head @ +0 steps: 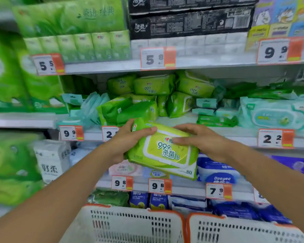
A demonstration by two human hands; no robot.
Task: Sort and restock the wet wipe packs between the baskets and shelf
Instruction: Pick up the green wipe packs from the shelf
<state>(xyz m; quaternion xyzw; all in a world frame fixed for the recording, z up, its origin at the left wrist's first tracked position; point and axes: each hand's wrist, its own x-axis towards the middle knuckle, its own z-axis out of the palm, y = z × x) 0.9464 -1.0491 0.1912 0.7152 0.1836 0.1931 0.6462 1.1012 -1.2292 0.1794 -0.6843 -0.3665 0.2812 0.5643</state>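
Fingers of the left hand (128, 141) curl round the top-left corner of a lime-green wet wipe pack (163, 151), thumb on its face, while the right hand (200, 139) lies over the pack's upper right with fingers straight. The pack (tilted, flap label showing) is held in front of the shelf edge (235, 133), below the heaped green packs (147, 95) and above two white baskets (135, 223).
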